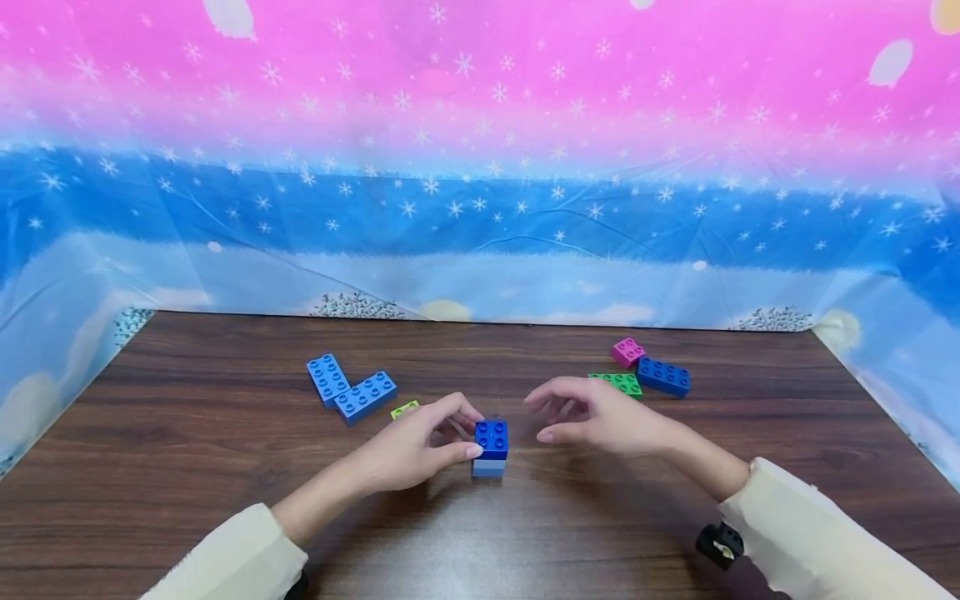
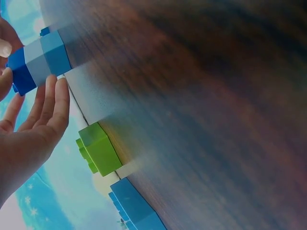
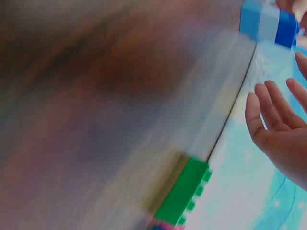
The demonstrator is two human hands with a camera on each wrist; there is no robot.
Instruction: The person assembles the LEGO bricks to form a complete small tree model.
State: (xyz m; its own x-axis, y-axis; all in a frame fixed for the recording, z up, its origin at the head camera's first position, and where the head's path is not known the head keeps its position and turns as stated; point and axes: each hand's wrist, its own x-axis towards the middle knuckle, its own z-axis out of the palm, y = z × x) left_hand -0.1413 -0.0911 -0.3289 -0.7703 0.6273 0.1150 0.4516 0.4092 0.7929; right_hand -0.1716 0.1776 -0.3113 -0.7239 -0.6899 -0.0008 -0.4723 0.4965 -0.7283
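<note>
A small upright stack of toy building bricks stands on the table, with a square dark blue brick [image 1: 491,439] on top. Beneath it are a pale grey-blue brick [image 2: 37,61] and a medium blue brick [image 2: 55,52]. My left hand [image 1: 408,446] pinches the dark blue brick between thumb and forefinger from the left; its other fingers extend beside the stack. To the right, apart from the stack, my right hand [image 1: 600,417] hovers with loosely bent fingers and holds nothing. A lime green brick [image 1: 405,408] lies partly hidden behind the left hand.
Two light blue bricks [image 1: 366,397] touch each other at the left. Farther right sit a pink brick [image 1: 627,352], a long dark blue brick [image 1: 663,377] and a green brick [image 1: 618,383], partly covered by the right hand. A snowflake-patterned cloth [image 1: 480,208] borders the wooden table [image 1: 187,433].
</note>
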